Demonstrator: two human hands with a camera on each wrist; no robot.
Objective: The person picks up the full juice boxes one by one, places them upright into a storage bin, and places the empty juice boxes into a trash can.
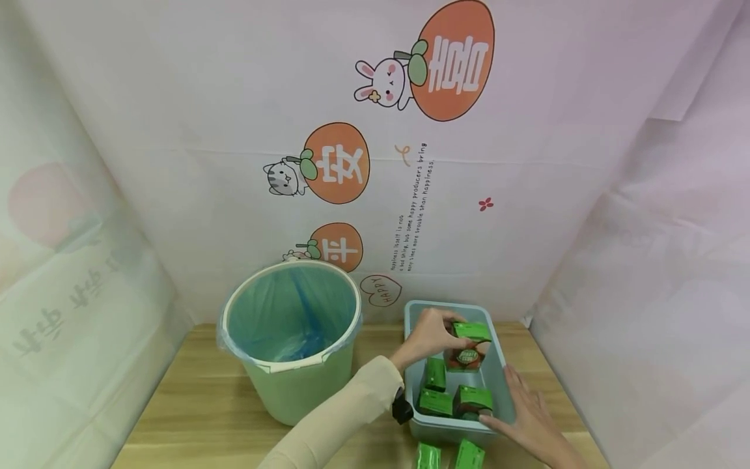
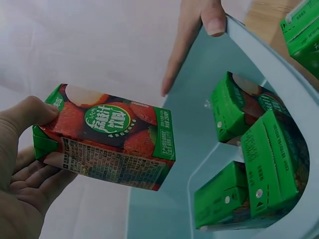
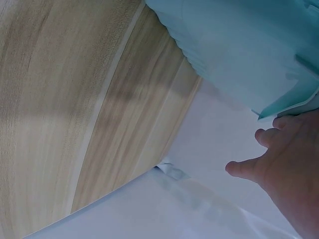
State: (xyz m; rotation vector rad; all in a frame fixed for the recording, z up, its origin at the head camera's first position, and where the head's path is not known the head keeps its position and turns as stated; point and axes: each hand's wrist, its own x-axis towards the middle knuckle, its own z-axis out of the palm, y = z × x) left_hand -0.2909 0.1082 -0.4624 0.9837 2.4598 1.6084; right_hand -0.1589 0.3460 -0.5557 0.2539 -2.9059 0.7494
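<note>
Seen from the head view, I am finding the left hand (image 1: 432, 335) pinching a juice carton (image 1: 469, 355) over the blue tub (image 1: 448, 305), towards its 12 o'clock end; the right hand (image 1: 530, 420) is resting extended fingers on the tub's rim at 4 o'clock. Gripped at one end, the carton could, I am judging, be twisting loose and toppling the lower cartons (image 1: 435, 402) at 7 o'clock. Two outer cartons (image 1: 429, 456), at 6 o'clock, are running out of frame; the left fingertips are partly hiding behind the carton.
</note>
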